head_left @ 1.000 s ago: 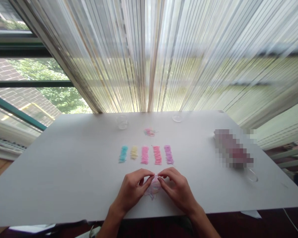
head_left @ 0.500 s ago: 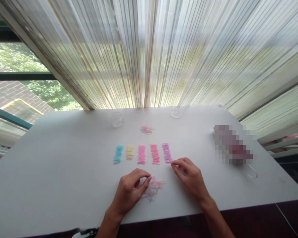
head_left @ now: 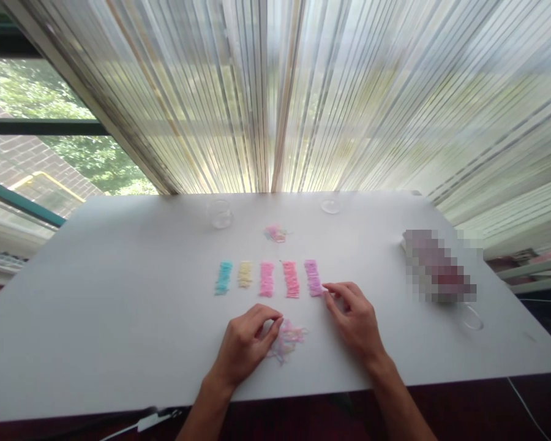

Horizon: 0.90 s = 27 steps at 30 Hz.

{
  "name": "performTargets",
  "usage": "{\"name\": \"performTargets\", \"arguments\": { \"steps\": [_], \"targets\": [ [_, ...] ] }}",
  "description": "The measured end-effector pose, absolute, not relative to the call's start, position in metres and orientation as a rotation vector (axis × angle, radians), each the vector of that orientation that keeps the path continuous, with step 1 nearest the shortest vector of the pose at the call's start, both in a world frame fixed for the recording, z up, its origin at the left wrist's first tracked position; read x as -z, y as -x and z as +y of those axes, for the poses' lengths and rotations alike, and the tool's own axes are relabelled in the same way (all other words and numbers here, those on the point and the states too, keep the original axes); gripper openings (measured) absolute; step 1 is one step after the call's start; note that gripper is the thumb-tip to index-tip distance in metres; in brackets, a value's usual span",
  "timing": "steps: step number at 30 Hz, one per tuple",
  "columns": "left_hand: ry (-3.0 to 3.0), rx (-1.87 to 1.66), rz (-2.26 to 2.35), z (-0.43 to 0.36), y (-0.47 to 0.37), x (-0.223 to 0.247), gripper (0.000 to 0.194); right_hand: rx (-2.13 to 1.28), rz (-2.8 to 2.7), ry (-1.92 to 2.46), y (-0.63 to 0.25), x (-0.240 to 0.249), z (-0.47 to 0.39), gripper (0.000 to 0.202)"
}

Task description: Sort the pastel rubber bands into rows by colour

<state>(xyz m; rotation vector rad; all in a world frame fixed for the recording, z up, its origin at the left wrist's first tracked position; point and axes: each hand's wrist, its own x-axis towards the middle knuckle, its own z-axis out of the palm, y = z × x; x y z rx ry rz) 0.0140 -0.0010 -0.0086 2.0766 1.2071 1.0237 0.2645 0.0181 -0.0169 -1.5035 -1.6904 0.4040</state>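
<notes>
My left hand (head_left: 247, 342) is closed in a pinch at the left side of a loose pile of thin pastel bands (head_left: 287, 343). Whatever its fingertips hold is too small to make out. My right hand (head_left: 356, 317) has thumb and index finger close together at the lower end of the purple row (head_left: 313, 277); I cannot tell what is between them. Left of that row lie a coral-pink row (head_left: 291, 280), a pink row (head_left: 267, 280), a short yellow row (head_left: 245, 274) and a blue row (head_left: 223, 277), each of small pieces laid side by side.
Behind the rows lies a small mixed pile (head_left: 276, 233). A clear round container (head_left: 221, 215) and a clear round lid (head_left: 331, 206) stand near the back edge. A blurred-out object (head_left: 438, 266) with a loop (head_left: 474, 317) lies at the right of the white table (head_left: 119, 331).
The view has tilted and shifted slightly, moving everything a little up and right. My right fingertips have moved slightly off the purple row's end. My left hand stays pinched at the pile.
</notes>
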Motion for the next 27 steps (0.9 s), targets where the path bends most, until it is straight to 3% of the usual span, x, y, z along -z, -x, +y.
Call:
{"name": "performTargets", "arguments": {
  "steps": [27],
  "targets": [
    [-2.195, -0.935, 1.378, -0.014, 0.001, 0.003, 0.016, -0.372, -1.868, 1.215, -0.251, 0.011, 0.001, 0.021]
  ]
}}
